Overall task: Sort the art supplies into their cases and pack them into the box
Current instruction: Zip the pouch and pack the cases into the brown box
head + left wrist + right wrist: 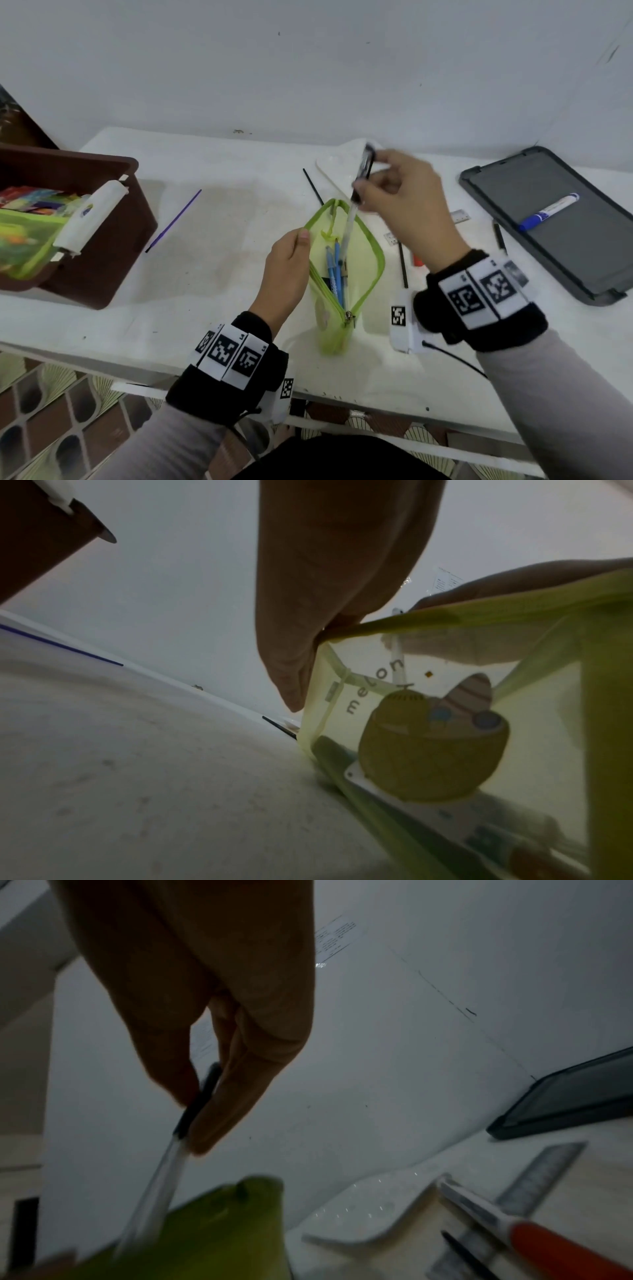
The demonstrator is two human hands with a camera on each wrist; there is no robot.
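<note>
White worktop (212, 219) carried a translucent lime-green zip pouch (356, 274), its mouth pinched open by the left hand (287, 267), while the right hand (404, 198), directly above, pinched a black-capped clear pen (359, 185) steeply tip-down into it.

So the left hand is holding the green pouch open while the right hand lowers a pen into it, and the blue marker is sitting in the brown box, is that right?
Not quite. The blue marker lies on the grey lid, not in the brown box, as the head view shows. The left hand does hold the green pouch open while the right hand lowers a pen in.
</note>
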